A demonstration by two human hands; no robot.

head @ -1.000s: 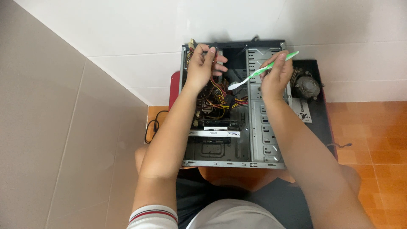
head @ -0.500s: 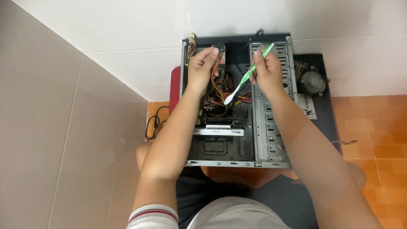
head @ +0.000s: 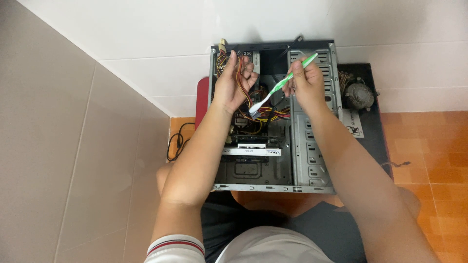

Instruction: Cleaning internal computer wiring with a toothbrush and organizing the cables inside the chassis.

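Observation:
An open grey computer case (head: 312, 165) lies on its side on the floor in front of me. My left hand (head: 233, 84) reaches into its upper left part and grips a bundle of red, yellow and black cables (head: 269, 115). My right hand (head: 303, 82) holds a green and white toothbrush (head: 281, 86) by the handle. The brush slants down to the left, and its white head sits at the cables just below my left hand. A white-edged expansion card (head: 251, 151) lies across the lower part of the case.
A black side panel (head: 370, 131) lies right of the case with a round cooler fan (head: 359, 95) on it. A red object (head: 202, 100) and a black cord (head: 176, 141) are on the left. White wall tiles lie beyond, orange floor tiles at right. My knees are under the case.
My right hand and the toothbrush moved left and downward, turning the brush from nearly flat to steeply slanted, its head now on the cables. My left hand stayed on the cable bundle.

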